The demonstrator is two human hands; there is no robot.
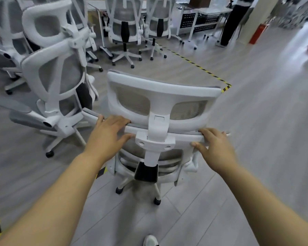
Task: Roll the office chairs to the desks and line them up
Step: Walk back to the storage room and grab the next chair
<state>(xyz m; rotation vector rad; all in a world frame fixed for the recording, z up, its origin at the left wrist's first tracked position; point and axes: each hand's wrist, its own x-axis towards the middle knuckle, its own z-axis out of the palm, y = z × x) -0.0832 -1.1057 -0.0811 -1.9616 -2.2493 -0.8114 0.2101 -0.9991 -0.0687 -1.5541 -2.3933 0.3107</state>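
While I scan from the left, a cluster of parked chairs point(57, 77) crowds that side, one just beside the chair I'm holding. My left hand point(108, 134) rests on the top edge of the backrest point(181, 136), fingers point(119, 120) draped over and thumb under, clamped on the rail. The office chair point(160, 125) is mid-floor in front of me, headrest point(160, 98) up, castors on the grey floor point(256, 121). My right hand point(215, 148) grips the same rail further right, fingers curled on it. Far ahead, two chairs point(124, 29) already sit at a white worktop point(204, 10). Step in hand: rolling this one over, I judge. Next: push forward past the hazard tape point(194, 63), steer clear of the left cluster, and square it beside the parked pair.
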